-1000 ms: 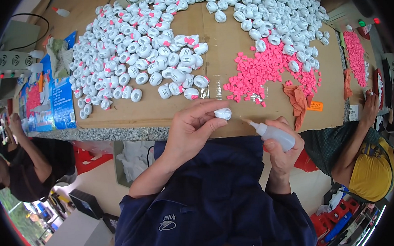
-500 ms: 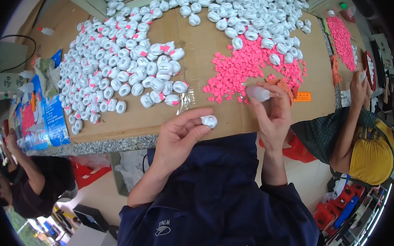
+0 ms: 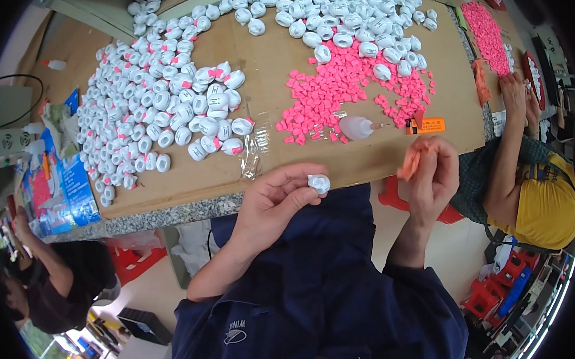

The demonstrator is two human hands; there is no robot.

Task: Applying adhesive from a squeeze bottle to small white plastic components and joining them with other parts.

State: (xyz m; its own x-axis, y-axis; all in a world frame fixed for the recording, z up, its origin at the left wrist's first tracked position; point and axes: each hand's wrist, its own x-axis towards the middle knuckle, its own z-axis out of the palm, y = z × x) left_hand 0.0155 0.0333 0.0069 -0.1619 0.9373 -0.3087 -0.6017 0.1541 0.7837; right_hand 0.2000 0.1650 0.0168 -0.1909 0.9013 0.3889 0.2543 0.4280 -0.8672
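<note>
Near the table's front edge, my left hand [image 3: 263,210] pinches a small rounded white plastic part [image 3: 319,184] between thumb and fingers. My right hand [image 3: 438,181] is closed on a crumpled orange cloth [image 3: 414,160], just off the table edge. Beyond it, a translucent squeeze bottle [image 3: 355,128] with a thin nozzle lies on its side, the tip pointing right. It rests at the near edge of a spread of small pink pieces [image 3: 325,90]. To the left lie many white parts [image 3: 160,105], several with pink pieces on them.
More white parts [image 3: 337,8] are heaped at the back. An orange label [image 3: 431,125] lies beside the bottle on the cardboard [image 3: 269,83]. Co-workers sit at left [image 3: 52,276] and right [image 3: 529,199]. A blue sheet [image 3: 73,191] covers the left table end.
My right hand has let go of the squeeze bottle, now lying on the cardboard, and has picked up the orange cloth. My left hand has shifted slightly right with the white part.
</note>
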